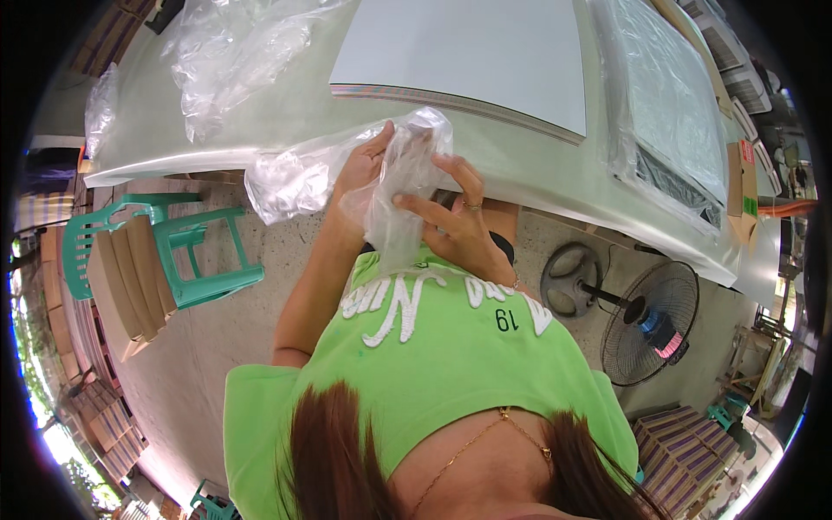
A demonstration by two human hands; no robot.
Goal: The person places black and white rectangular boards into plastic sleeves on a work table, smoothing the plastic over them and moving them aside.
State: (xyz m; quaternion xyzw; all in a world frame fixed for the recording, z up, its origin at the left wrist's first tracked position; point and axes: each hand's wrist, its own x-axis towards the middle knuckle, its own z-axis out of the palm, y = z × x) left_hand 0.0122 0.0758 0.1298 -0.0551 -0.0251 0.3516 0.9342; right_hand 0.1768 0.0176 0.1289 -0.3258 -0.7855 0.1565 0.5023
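Observation:
A crumpled clear plastic bag (403,165) is bunched up between my two hands, just in front of the table edge. My left hand (364,166) grips it from the left side, and part of the fingers is hidden behind the film. On the other side, my right hand (458,217) holds the bag with bent fingers pressed against it. A loose, shiny part of the plastic trails to the left past my left wrist and another part hangs down in front of my shirt. Beyond my hands, a stack of light grey-blue sheets (468,56) lies on the table.
More clear plastic (234,65) lies on the pale table (286,121) at the far left. Plastic-wrapped sheets (667,95) lie at the right. A green chair (195,247) with brown cardboard (130,282) against it stands at the left; a black fan (650,321) stands at the right.

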